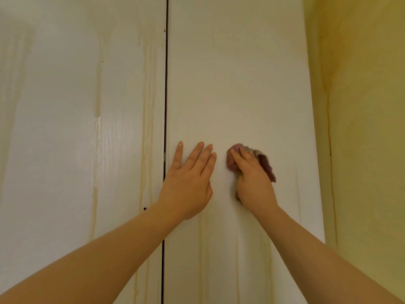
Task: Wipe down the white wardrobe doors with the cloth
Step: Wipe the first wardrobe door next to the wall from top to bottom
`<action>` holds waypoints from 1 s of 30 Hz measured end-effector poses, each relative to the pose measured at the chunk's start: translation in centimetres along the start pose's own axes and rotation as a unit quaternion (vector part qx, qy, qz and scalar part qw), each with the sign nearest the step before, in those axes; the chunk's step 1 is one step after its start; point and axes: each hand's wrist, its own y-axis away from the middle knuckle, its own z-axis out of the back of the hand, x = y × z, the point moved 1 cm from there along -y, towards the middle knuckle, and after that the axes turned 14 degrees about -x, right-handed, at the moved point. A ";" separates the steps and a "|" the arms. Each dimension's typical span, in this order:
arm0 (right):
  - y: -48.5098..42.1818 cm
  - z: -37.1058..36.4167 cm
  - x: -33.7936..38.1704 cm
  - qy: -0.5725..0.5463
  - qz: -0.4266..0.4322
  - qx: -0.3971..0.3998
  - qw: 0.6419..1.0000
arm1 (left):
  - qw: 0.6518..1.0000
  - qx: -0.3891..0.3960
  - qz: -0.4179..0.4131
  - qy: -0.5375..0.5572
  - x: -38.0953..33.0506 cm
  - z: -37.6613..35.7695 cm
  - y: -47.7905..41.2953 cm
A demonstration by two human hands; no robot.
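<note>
Left hand (188,183) flat, empty, bracing door (241,84); right hand (254,183), fingers near-straight, presses bunched cloth (266,165) beside it; high strokes risk skipping streaks (202,249) below wrists.

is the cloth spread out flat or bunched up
Bunched up: the pink cloth pokes out in crumpled folds around the right hand pressing it on the right door.
</note>
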 end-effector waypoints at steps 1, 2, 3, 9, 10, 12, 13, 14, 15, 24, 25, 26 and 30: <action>0.1 -0.1 0.6 -0.005 -0.003 -0.003 1.000 | 1.000 -0.002 0.002 -0.002 -0.1 0.0 -0.1; 0.7 -0.1 1.2 -0.011 0.001 0.005 1.000 | 1.000 -0.004 0.004 -0.003 -0.1 0.0 -0.1; 1.9 -0.7 1.4 -0.003 0.029 0.006 1.000 | 1.000 -0.007 0.004 0.001 -0.2 0.0 0.0; 1.2 0.0 -0.6 -0.001 0.059 0.004 0.998 | 1.000 -0.004 -0.001 0.005 -0.1 -0.1 0.1; 0.3 0.1 -1.0 -0.011 0.017 -0.012 1.000 | 1.000 -0.002 -0.001 0.004 -0.2 -0.2 0.2; 0.4 -0.2 0.4 -0.001 -0.002 -0.014 1.000 | 1.000 -0.002 0.002 0.006 -0.1 -0.2 0.2; 1.3 -0.9 1.1 -0.003 0.025 -0.003 1.000 | 1.000 -0.002 0.003 0.008 -0.1 -0.2 0.2; 2.5 -1.5 1.7 -0.003 0.067 0.018 0.998 | 1.000 -0.002 0.003 0.011 -0.1 -0.2 0.2; 3.6 -1.7 1.9 -0.008 0.106 0.035 0.994 | 1.000 -0.002 0.002 0.012 0.0 -0.2 0.2; 1.7 0.0 0.4 0.002 -0.002 0.037 0.999 | 1.000 -0.017 -0.006 0.008 -1.0 -0.1 -0.3; 2.5 0.0 0.1 -0.003 0.030 0.053 0.998 | 1.000 -0.025 -0.016 0.007 -1.4 -0.2 -0.5; 2.9 0.3 -0.6 -0.005 0.044 0.057 0.997 | 0.999 -0.033 -0.025 0.005 -1.8 -0.4 -0.6; 1.0 2.2 -4.7 0.004 -0.112 -0.008 0.994 | 0.999 -0.037 -0.032 0.011 -3.7 -1.5 -1.4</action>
